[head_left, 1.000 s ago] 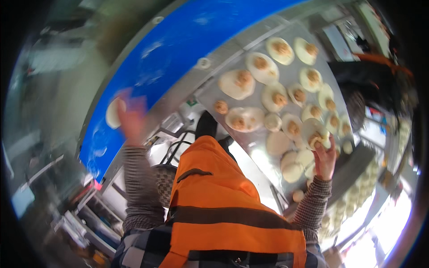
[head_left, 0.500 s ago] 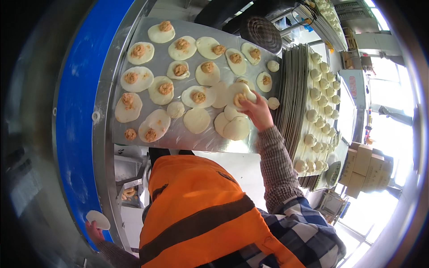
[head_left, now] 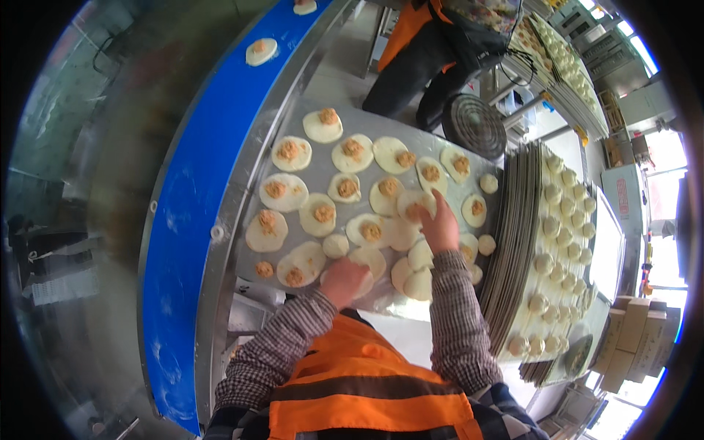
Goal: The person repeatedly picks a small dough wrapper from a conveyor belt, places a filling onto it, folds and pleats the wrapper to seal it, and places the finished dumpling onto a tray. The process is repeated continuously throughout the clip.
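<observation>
Flat dough wrappers, many with a dab of orange-brown filling, lie in rows on the metal table point(head_left: 293, 111). My right hand point(head_left: 440, 229) is above the table's right half, thumb and fingers gripping a dough wrapper point(head_left: 416, 201) near a bare wrapper point(head_left: 404, 236). At the near edge my left hand point(head_left: 346, 283) is closed, fingertips mostly hidden, over a dough wrapper whose rim shows around it. Just beyond it sits a closed bun point(head_left: 336, 246). Between my hands lies a stack of bare wrappers point(head_left: 418, 283). A loose ball of filling point(head_left: 264, 269) lies at the near left.
A blue conveyor belt point(head_left: 192, 213) runs along the left, carrying a dough wrapper point(head_left: 261, 51) far up. On the right, stacked trays point(head_left: 506, 242) carry several formed buns point(head_left: 544, 264). A person in dark trousers point(head_left: 411, 88) stands beyond the table, near a round dark stool point(head_left: 474, 126).
My left hand has come from the belt to the table's near edge with its dough wrapper. My right hand stays over the table with a wrapper. The view has shifted, showing more belt.
</observation>
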The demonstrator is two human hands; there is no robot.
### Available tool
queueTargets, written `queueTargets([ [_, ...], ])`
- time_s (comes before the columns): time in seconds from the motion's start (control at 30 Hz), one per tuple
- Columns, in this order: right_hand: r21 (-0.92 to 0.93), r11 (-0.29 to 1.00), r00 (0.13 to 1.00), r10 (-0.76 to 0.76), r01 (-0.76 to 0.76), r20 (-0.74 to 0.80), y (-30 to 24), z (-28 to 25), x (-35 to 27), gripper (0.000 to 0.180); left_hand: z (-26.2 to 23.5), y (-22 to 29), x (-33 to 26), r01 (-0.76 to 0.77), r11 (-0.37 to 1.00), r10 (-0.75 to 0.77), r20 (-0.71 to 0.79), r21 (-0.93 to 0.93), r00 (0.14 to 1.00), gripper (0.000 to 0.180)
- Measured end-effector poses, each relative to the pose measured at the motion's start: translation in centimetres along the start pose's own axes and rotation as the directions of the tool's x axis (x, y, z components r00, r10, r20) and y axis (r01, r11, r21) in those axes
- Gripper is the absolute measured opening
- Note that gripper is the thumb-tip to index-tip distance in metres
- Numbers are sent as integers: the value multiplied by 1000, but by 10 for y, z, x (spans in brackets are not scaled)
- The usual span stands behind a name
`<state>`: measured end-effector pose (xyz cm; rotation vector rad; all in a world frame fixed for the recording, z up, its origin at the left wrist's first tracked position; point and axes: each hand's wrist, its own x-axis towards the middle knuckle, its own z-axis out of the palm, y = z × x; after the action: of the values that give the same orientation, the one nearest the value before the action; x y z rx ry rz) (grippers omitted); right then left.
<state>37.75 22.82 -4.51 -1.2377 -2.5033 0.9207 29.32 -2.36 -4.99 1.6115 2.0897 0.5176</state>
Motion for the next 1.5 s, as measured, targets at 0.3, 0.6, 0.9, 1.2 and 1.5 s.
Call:
queueTargets([
  [0.3,-41,996,990,77,-82,-115,-33,-42,-49,29,-236,-233,93,320,868,-496,-684,-379,536,40],
  [0.6,-171,950,965,262,-260,-15,-82,6,-81,21,-247,-404,102,423,812,-583,-522,-402,623,44],
  [0.9,-185,928,946,324,-323,-25,-109,1,-110,22,-248,-444,-15,470,598,-660,-66,-649,749,61],
  [1.2,-62,960,960,267,-273,-87,-111,4,-140,20,-233,-402,-83,551,465,-645,161,-693,747,45],
  [1.5,56,998,999,-9,6,51,-112,12,-125,23,-198,-251,-140,118,356,-793,-233,-927,564,42],
])
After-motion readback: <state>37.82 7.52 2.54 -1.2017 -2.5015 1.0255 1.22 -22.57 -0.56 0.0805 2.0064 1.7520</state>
